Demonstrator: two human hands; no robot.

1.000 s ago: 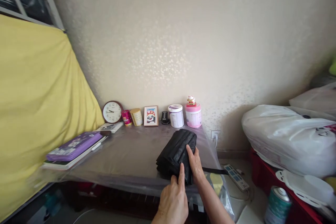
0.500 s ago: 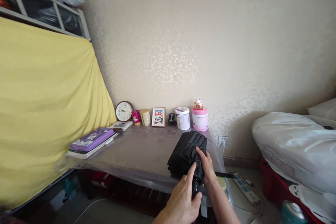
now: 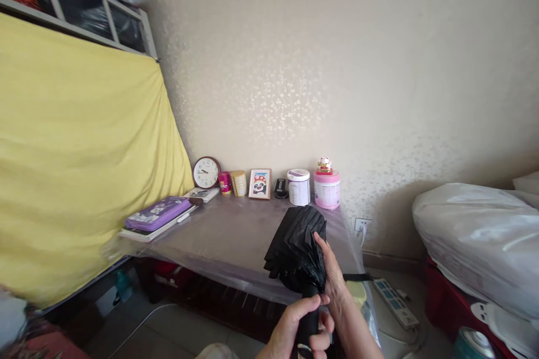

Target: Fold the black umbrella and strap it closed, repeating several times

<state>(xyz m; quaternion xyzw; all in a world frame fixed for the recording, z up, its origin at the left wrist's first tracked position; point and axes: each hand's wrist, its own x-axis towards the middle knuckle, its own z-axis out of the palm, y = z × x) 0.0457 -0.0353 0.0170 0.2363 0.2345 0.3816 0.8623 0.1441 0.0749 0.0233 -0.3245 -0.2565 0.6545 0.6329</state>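
Observation:
A folded black umbrella (image 3: pixel 295 247) is held in front of the table, its bunched canopy pointing up and away and its handle toward me. My left hand (image 3: pixel 292 322) wraps round the handle, thumb across its upper part. Along the canopy's right side lies my right hand (image 3: pixel 332 266), closed against the fabric with its fingertips near the edge; some of its fingers are hidden behind the umbrella. A black strip (image 3: pixel 356 277) sticks out to the right behind my right wrist; I cannot tell whether it belongs to the umbrella.
Along the back of the plastic-covered table (image 3: pixel 219 235) stand a clock (image 3: pixel 206 172), a panda picture frame (image 3: pixel 260 184), and white (image 3: pixel 298 188) and pink (image 3: pixel 327 190) tubs. A purple case (image 3: pixel 158 213) lies left. A power strip (image 3: pixel 394 303) and spray can (image 3: pixel 474 343) are at right.
My left hand has shifted from the canopy's base to wrap round the handle, which now shows more. The umbrella stands a little more upright. The whole view has moved slightly.

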